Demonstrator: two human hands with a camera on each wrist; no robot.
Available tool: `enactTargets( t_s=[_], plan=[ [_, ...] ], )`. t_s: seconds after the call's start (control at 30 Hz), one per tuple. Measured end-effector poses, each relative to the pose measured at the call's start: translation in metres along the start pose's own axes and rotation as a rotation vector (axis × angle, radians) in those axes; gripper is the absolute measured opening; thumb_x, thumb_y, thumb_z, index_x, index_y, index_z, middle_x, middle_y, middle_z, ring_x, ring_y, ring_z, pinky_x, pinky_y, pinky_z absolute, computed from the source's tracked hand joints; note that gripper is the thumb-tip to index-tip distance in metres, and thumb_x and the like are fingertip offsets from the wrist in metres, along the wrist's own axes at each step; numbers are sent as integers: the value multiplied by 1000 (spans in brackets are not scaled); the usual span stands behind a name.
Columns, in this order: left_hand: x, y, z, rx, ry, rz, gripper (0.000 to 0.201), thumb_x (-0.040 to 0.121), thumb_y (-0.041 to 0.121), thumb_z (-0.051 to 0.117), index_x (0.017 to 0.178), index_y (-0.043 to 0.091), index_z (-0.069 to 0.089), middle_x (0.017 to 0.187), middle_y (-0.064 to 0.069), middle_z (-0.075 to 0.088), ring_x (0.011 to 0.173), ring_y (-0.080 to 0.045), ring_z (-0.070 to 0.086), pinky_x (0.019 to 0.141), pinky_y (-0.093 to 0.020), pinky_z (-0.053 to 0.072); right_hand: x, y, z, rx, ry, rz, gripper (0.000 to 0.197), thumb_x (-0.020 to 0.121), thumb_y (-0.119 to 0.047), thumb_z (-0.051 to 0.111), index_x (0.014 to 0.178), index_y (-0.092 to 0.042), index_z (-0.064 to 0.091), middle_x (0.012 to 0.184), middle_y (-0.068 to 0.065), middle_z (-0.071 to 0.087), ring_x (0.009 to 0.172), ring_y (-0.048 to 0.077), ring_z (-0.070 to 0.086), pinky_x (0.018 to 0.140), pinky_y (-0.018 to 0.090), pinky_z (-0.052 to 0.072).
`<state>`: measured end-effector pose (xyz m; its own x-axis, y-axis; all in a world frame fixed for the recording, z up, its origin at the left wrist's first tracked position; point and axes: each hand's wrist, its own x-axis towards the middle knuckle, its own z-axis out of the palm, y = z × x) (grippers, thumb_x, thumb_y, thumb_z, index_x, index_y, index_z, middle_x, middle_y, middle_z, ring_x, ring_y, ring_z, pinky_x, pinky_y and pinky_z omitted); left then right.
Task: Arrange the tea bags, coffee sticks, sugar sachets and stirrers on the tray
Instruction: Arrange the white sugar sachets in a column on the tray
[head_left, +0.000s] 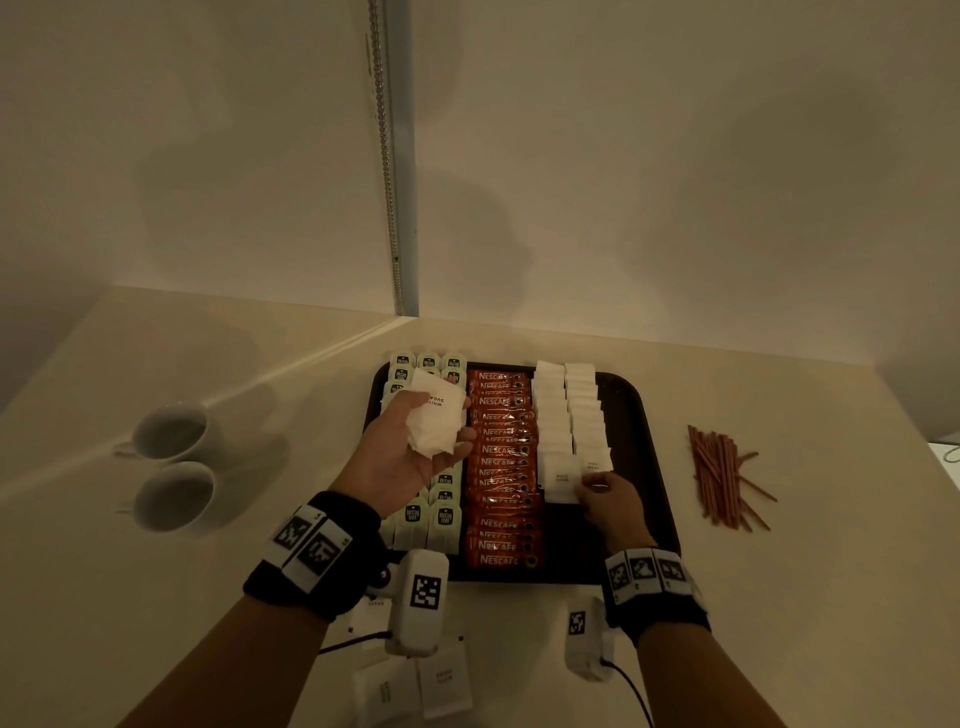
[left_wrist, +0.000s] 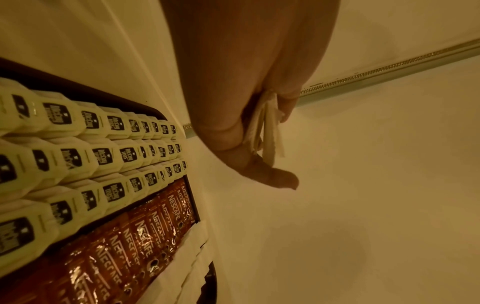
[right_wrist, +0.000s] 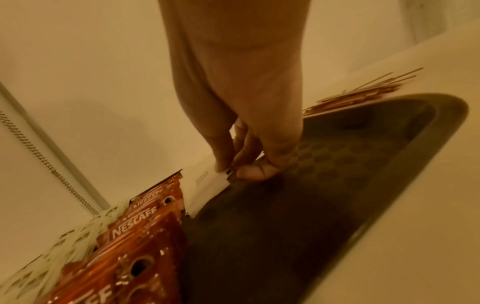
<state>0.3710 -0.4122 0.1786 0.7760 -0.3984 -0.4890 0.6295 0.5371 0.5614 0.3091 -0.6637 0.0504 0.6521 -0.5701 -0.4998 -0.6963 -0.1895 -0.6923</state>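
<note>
The left hand (head_left: 400, 447) holds a stack of white paper sugar sachets (head_left: 436, 415), fingers (head_left: 465, 434) curled round it, above the black rectangular tray (head_left: 641, 415). The right hand (head_left: 613, 501) pinches one white sachet (head_left: 561, 480) at the near end of the tray's right rows.

Dim warm yellowish light is filling all three views; soft shadows are falling on the wall (head_left: 322, 171) behind the table; glare is glinting off the coffee sticks (left_wrist: 122, 253); the head view is bending at its edges; the right wrist view is blurring, tea bags (right_wrist: 52, 257) smearing; the left wrist view is looking sharper but grainy.
</note>
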Motion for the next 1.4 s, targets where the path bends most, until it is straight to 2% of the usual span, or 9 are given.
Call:
enactTargets(
  t_s=[0.17, 0.4, 0.57, 0.7, 0.8, 0.9, 1.07, 1.3, 1.4],
  plan=[
    [-1, 1, -3, -28, 25, 0, 32, 98, 19, 37, 112, 1, 58, 96, -16, 66, 74, -28, 59, 55, -31, 57, 1, -3, 5, -106, 75, -46, 25, 87, -13, 63, 111, -6, 63, 113, 10, 63, 106, 24, 59, 94, 36, 49],
    [-1, -2, 0, -19, -5, 14, 20, 98, 9, 40, 104, 3, 57, 81, -16, 72, 66, -28, 70, 58, -40, 60, -3, -7, 9, -252, 143, -126, 17, 86, -14, 65, 98, -4, 60, 106, 11, 63, 101, 24, 59, 85, 30, 47],
    [-1, -4, 1, 10, 44, 40, 21, 94, 4, 48, 115, 5, 55, 97, -22, 66, 72, -32, 68, 55, -39, 59, -15, -26, 7, -194, 140, -246, 18, 88, -20, 63, 99, -7, 58, 98, 7, 62, 86, 14, 58, 73, 23, 48],
    [1, -4, 2, 92, 67, 70, 24, 90, 0, 56, 110, 12, 58, 106, -16, 65, 92, -31, 64, 53, -34, 58, -50, -86, 10, 11, -146, -542, 20, 92, -36, 55, 102, -20, 61, 94, -6, 65, 86, 9, 61, 74, 21, 47],
    [2, -7, 3, 236, 34, 95, 25, 87, -3, 58, 107, 12, 59, 100, -13, 67, 82, -24, 66, 48, -25, 52, -73, -125, 13, 85, -431, -595, 32, 93, -45, 49, 110, -23, 64, 103, -4, 67, 96, 13, 64, 84, 30, 51],
    [1, -8, 2, 325, 6, 122, 25, 87, -1, 60, 108, 11, 61, 94, -10, 68, 77, -19, 66, 46, -21, 46, -78, -141, 14, 19, -474, -687, 26, 93, -33, 54, 109, -15, 66, 97, 0, 69, 89, 15, 65, 79, 27, 53],
    [2, -7, -7, 263, -8, 208, 31, 78, 6, 70, 106, 17, 66, 92, -6, 68, 74, -15, 59, 57, -26, 41, -77, -140, 10, 405, -531, -517, 10, 93, -14, 54, 97, -6, 59, 81, 2, 62, 67, 8, 58, 59, 19, 47],
    [5, -11, -2, 332, 113, 331, 28, 80, 1, 71, 105, 11, 64, 92, -10, 70, 69, -17, 62, 47, -21, 44, -89, -118, 24, 492, -679, -378, 45, 83, -7, 66, 123, -11, 46, 104, 13, 69, 97, 29, 67, 86, 42, 52],
    [4, -9, -2, 489, 169, 357, 20, 79, 5, 73, 98, 12, 67, 80, -9, 70, 60, -16, 62, 44, -20, 44, -91, -112, 24, 435, -632, -405, 36, 84, -18, 67, 118, -20, 53, 109, 9, 68, 101, 27, 66, 89, 43, 52]
  ],
)
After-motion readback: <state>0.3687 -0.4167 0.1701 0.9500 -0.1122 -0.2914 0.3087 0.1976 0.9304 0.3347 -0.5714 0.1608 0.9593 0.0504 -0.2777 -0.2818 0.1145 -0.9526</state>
